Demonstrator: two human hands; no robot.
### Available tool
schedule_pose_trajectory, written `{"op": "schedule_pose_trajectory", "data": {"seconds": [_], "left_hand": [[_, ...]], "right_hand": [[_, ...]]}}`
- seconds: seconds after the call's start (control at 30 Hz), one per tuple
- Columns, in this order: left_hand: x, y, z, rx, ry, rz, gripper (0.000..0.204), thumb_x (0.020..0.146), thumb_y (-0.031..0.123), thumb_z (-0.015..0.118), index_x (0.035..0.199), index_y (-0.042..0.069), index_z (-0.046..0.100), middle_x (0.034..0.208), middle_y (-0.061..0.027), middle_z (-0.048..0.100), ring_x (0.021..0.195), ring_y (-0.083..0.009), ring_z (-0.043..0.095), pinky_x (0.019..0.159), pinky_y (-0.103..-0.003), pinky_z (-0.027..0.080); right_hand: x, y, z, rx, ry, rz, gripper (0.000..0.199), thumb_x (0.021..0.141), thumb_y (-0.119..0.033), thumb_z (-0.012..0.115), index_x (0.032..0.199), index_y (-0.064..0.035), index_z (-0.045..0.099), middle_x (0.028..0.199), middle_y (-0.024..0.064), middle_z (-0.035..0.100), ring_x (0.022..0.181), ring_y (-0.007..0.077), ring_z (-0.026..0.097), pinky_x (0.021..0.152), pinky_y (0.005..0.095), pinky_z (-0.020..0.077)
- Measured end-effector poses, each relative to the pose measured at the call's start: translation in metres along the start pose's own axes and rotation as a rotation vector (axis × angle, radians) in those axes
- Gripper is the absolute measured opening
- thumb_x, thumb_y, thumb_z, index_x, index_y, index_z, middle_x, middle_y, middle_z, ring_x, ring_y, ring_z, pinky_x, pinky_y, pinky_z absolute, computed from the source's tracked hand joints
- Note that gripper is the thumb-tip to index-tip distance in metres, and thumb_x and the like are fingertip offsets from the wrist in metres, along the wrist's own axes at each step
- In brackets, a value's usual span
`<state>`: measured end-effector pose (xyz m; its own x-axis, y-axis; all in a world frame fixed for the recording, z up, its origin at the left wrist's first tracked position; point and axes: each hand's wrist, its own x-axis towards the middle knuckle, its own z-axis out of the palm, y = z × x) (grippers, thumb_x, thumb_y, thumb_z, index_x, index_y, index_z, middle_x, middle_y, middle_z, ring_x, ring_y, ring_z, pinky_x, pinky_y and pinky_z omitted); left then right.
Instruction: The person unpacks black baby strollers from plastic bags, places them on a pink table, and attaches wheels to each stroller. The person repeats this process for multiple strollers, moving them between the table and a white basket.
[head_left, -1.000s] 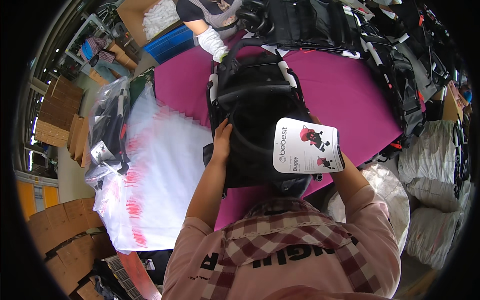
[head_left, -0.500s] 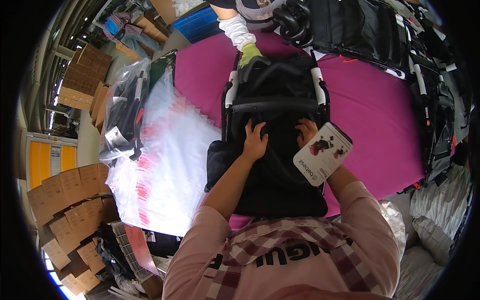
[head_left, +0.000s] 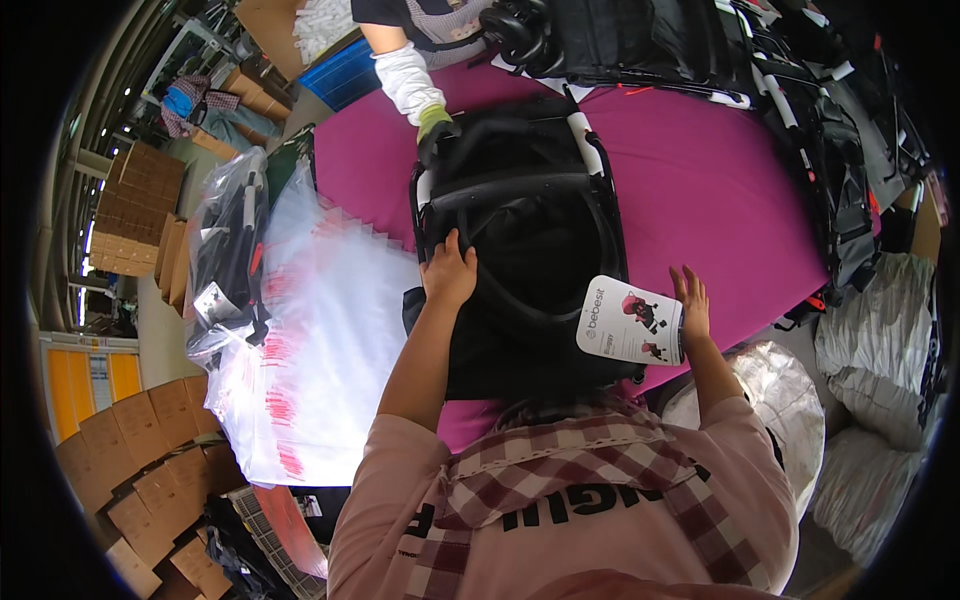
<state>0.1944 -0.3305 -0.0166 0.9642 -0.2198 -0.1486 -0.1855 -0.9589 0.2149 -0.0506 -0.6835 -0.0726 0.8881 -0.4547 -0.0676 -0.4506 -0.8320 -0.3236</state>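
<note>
A folded black stroller (head_left: 545,235) lies on the purple-covered table in front of me, its white-sleeved side tubes towards the far end. My left hand (head_left: 450,272) rests on its left side by the curved black bar, fingers apart. Off the stroller's near right corner, my right hand (head_left: 692,308) is raised over the table edge with fingers spread. Beside that hand, over the stroller's right edge, a white printed card (head_left: 630,320) with stroller pictures stands out; how it is attached is hidden. Across the table, a co-worker's gloved hand (head_left: 436,135) touches the stroller's far left corner.
Clear plastic bags (head_left: 330,350) are fanned out at the table's left, beside a bagged stroller (head_left: 228,260). More folded strollers (head_left: 650,45) lie along the far and right edges. Cartons (head_left: 130,400) are stacked at left. Silvery wrapped bundles (head_left: 870,350) stand at right.
My right hand has left the stroller and moved right and nearer. The card has turned and now shows beside it. The stroller appears shifted left and slightly turned; my left hand remains on it.
</note>
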Motion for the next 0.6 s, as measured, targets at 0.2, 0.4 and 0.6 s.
{"op": "schedule_pose_trajectory", "data": {"seconds": [0.2, 0.4, 0.6], "left_hand": [[-0.070, 0.040, -0.012, -0.009, 0.361, 0.511, 0.053, 0.090, 0.037, 0.057, 0.134, 0.009, 0.047, 0.140, -0.0163, 0.042, 0.131, -0.0346, 0.038, 0.108, -0.052, 0.027], [-0.096, 0.042, 0.013, 0.163, -0.068, 0.657, 0.057, 0.088, 0.039, 0.059, 0.135, 0.009, 0.045, 0.136, -0.0091, 0.051, 0.131, -0.0268, 0.042, 0.112, -0.052, 0.020], [-0.049, -0.020, 0.001, 0.099, 0.415, 0.593, 0.049, 0.085, 0.025, 0.063, 0.127, 0.003, 0.049, 0.133, -0.0176, 0.049, 0.126, -0.0353, 0.043, 0.105, -0.052, 0.031]], "right_hand": [[-0.100, 0.010, 0.058, 0.905, 0.090, 0.311, 0.039, 0.096, -0.013, 0.049, 0.133, 0.0003, 0.046, 0.122, 0.0189, 0.059, 0.112, 0.0275, 0.057, 0.095, 0.0352, 0.0439], [-0.079, -0.096, 0.007, 0.646, 0.234, -0.299, 0.047, 0.082, -0.003, 0.050, 0.129, -0.0042, 0.050, 0.119, 0.0213, 0.056, 0.110, 0.0402, 0.054, 0.097, 0.0406, 0.0439], [-0.191, -0.071, 0.010, 0.520, -0.094, 0.058, 0.043, 0.083, -0.024, 0.062, 0.123, -0.0069, 0.056, 0.115, 0.0194, 0.060, 0.108, 0.0359, 0.057, 0.095, 0.0411, 0.0458]]}}
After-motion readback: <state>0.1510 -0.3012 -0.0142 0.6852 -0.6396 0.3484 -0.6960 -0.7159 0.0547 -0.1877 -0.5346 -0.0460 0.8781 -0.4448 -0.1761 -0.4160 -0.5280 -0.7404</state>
